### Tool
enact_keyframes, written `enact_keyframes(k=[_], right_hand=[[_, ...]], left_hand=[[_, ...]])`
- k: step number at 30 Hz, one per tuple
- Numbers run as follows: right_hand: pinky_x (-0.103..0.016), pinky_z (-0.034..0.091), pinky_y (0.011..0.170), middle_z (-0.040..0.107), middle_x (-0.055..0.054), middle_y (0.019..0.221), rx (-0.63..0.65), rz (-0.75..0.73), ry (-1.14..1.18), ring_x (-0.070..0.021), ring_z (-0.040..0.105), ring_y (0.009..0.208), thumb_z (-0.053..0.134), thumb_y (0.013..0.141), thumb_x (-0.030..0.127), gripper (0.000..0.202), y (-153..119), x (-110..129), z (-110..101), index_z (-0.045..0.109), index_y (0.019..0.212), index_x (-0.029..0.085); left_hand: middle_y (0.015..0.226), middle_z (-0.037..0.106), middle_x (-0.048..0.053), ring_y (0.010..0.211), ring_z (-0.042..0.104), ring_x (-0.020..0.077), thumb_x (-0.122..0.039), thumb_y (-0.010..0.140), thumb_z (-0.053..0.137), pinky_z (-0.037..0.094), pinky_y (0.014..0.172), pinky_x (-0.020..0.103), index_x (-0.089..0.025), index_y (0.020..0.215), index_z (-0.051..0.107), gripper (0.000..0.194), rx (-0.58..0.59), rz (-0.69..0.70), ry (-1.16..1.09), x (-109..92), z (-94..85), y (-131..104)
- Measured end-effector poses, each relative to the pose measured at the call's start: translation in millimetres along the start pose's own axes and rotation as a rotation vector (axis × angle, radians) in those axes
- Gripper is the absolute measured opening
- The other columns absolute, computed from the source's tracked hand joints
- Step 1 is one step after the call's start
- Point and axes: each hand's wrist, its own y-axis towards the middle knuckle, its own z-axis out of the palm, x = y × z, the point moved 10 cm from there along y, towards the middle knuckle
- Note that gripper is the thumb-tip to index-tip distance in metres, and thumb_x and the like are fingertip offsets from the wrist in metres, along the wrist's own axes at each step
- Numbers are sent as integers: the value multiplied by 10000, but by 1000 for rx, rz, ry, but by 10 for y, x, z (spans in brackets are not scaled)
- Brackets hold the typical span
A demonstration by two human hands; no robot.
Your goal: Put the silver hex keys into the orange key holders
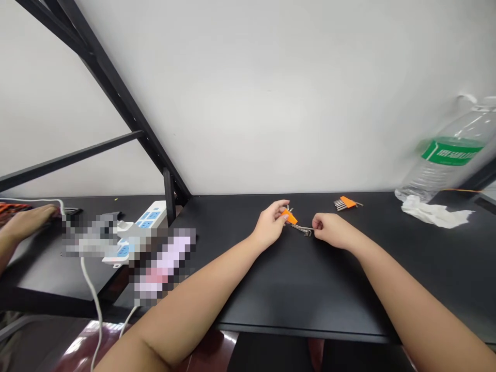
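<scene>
My left hand (271, 223) is closed on an orange hex key holder (290, 216), just above the black table. Several bent metal hex keys (304, 230) stick out of the holder toward the right. My right hand (328, 229) pinches the end of one long hex key (310, 228) that reaches across to the holder. Whether that key still sits in its slot I cannot tell. Beyond my right hand, a second orange holder (349, 202) with several hex keys lies on the table, touched by neither hand.
At the right stand a large clear plastic bottle (445, 155) with a green label and a crumpled white tissue (436, 213). To the left are a white power strip (157, 212), a blurred-out phone-like object (166, 263), white cables (91, 289) and another person's hand (33, 222). A black frame (116, 93) slants behind.
</scene>
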Motion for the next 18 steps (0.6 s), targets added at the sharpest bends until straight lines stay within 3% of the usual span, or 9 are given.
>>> enact_keyframes(k=[5, 11, 18], right_hand=[[-312, 508, 717, 703, -34, 896, -87, -98, 95, -181, 656, 775, 565, 852, 178, 173, -3, 89, -152, 694, 961, 215], [-353, 515, 786, 672, -65, 996, -326, -412, 149, -202, 640, 871, 514, 952, 231, 215, -196, 522, -444, 726, 986, 226], [-334, 512, 733, 632, -67, 962, -338, -549, 65, -186, 623, 810, 473, 987, 194, 247, -303, 688, -407, 717, 1016, 216]], left_hand=[[922, 665, 40, 761, 651, 131, -198, 847, 665, 531, 715, 270, -160, 1247, 561, 415, -4, 4, -36, 5, -17, 13], [915, 659, 44, 756, 640, 128, -224, 894, 609, 543, 718, 277, -163, 1172, 594, 285, -32, 15, 17, 4, -59, 22], [883, 648, 32, 754, 651, 131, -218, 905, 594, 560, 741, 288, -169, 1162, 601, 262, 21, 74, 64, -64, 12, -15]])
